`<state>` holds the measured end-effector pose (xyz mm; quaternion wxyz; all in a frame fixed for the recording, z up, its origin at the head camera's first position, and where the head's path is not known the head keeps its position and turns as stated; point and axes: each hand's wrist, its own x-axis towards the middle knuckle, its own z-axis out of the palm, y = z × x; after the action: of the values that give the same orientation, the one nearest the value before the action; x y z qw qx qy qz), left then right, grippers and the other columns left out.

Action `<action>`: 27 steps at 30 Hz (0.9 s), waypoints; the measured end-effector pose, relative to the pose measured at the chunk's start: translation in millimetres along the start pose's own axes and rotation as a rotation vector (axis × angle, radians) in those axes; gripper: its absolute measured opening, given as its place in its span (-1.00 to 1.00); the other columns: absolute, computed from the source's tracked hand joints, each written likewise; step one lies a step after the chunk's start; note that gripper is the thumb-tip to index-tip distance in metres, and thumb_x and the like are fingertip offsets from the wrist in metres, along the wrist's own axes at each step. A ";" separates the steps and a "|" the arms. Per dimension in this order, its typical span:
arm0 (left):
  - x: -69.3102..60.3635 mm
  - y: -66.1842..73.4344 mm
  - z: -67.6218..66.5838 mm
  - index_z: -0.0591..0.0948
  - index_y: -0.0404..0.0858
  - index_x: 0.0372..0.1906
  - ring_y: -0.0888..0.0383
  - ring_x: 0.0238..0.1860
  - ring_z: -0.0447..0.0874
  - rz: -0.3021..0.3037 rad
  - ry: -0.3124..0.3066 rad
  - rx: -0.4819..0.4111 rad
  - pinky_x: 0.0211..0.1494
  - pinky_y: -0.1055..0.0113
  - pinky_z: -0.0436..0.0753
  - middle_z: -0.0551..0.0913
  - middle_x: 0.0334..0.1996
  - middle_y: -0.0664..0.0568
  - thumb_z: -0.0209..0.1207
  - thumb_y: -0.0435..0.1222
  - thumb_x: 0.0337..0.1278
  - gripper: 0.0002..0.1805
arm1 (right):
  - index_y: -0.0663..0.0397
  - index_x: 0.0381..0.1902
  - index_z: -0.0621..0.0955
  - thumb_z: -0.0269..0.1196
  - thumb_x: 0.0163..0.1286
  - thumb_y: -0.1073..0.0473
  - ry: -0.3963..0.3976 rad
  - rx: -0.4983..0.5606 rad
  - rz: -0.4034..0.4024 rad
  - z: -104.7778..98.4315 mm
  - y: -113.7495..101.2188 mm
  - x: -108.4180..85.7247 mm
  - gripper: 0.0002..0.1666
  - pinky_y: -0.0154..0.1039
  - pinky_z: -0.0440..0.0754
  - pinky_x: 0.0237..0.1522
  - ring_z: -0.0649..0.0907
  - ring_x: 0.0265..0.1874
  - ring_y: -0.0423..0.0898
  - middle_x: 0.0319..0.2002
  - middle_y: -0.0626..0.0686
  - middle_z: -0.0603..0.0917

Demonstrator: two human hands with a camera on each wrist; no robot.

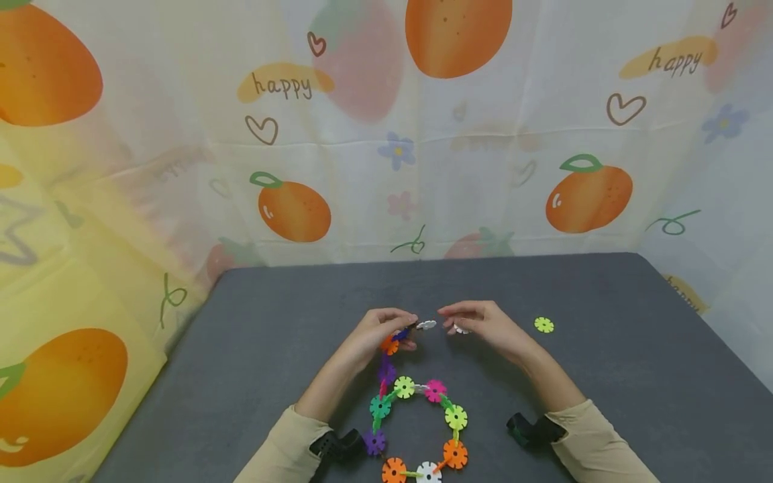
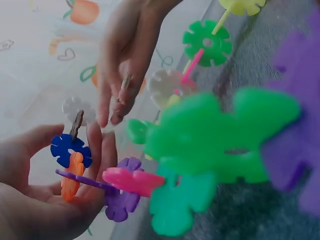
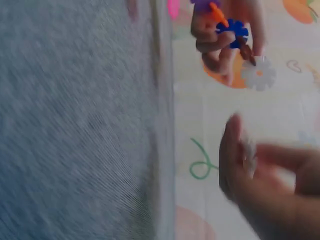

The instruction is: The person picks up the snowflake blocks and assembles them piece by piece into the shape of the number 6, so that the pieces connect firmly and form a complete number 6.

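Note:
A chain of notched, flower-shaped plastic discs rises from a colourful ring of linked discs [image 1: 456,417] on the table. My left hand [image 1: 382,330] holds the chain's upper end, with its fingers around the orange disc [image 2: 73,176] and blue disc [image 2: 64,150]. A brown disc [image 2: 77,126] is slotted into the blue one, and a white disc [image 3: 259,73] sits at the tip. My right hand [image 1: 488,322] pinches a separate white disc [image 1: 461,329] between thumb and fingers, seen edge-on in the right wrist view. A small gap separates it from the chain's tip.
A single yellow-green disc [image 1: 544,325] lies on the dark grey table [image 1: 604,349], right of my right hand. A fruit-patterned cloth [image 1: 362,201] hangs behind the table's far edge. Dark straps with devices [image 1: 534,431] are on both wrists.

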<state>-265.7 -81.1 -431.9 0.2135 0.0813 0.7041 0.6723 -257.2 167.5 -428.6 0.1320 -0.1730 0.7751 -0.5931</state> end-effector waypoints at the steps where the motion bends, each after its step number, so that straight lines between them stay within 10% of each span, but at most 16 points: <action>1: 1.0 -1.7 -1.3 0.64 -0.40 0.01 0.18 -0.46 0.74 -0.002 -0.002 0.014 -0.17 0.20 0.76 0.72 -0.17 -0.19 0.23 -0.16 0.26 -0.60 | 0.30 0.22 0.50 0.11 0.48 0.23 0.012 0.039 0.030 -1.5 2.4 0.0 -0.58 -0.14 0.65 0.06 0.74 -0.13 -0.04 0.02 0.33 0.66; 9: 5.8 -7.3 -7.8 0.69 -0.35 -0.06 0.22 -0.49 0.65 -0.028 -0.028 0.036 -0.27 0.33 0.73 0.77 -0.28 -0.01 0.25 -0.08 0.24 -0.59 | 0.48 0.36 0.28 0.11 0.46 0.31 0.075 0.371 0.195 -0.4 11.8 2.8 -0.41 -0.14 0.68 0.09 0.75 -0.06 -0.11 0.22 0.41 0.52; 17: 8.6 -8.8 -11.3 0.70 -0.33 -0.19 0.23 -0.52 0.58 -0.096 -0.019 -0.023 -0.30 0.37 0.68 0.71 -0.38 0.06 0.25 -0.04 0.23 -0.62 | 0.43 0.36 0.32 0.08 0.48 0.29 0.030 0.343 0.185 0.1 13.2 4.2 -0.44 -0.46 0.53 0.17 0.55 0.27 -0.16 0.34 0.29 0.44; 23: 8.6 -5.8 -11.9 0.69 -0.36 -0.07 0.24 -0.52 0.52 -0.125 -0.034 -0.061 -0.34 0.42 0.62 0.69 -0.38 0.09 0.20 -0.12 0.29 -0.63 | 0.41 0.40 0.26 0.04 0.53 0.25 0.082 0.451 0.224 3.4 11.5 2.4 -0.43 -0.08 0.67 0.10 0.72 0.03 -0.06 0.33 0.35 0.43; 27: 8.6 -5.0 -12.3 0.67 -0.38 -0.01 0.24 -0.50 0.51 -0.125 -0.051 -0.072 -0.36 0.43 0.60 0.68 -0.37 0.09 0.18 -0.14 0.32 -0.62 | 0.40 0.47 0.11 -0.05 0.52 0.35 0.017 0.475 0.230 1.2 11.5 2.4 -0.37 -0.05 0.54 0.27 0.60 0.22 0.05 0.43 0.43 0.23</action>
<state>-277.6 -89.3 -438.4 0.2758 0.0466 0.6777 0.6801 -260.2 168.1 -440.0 0.2290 -0.0428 0.6297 -0.7411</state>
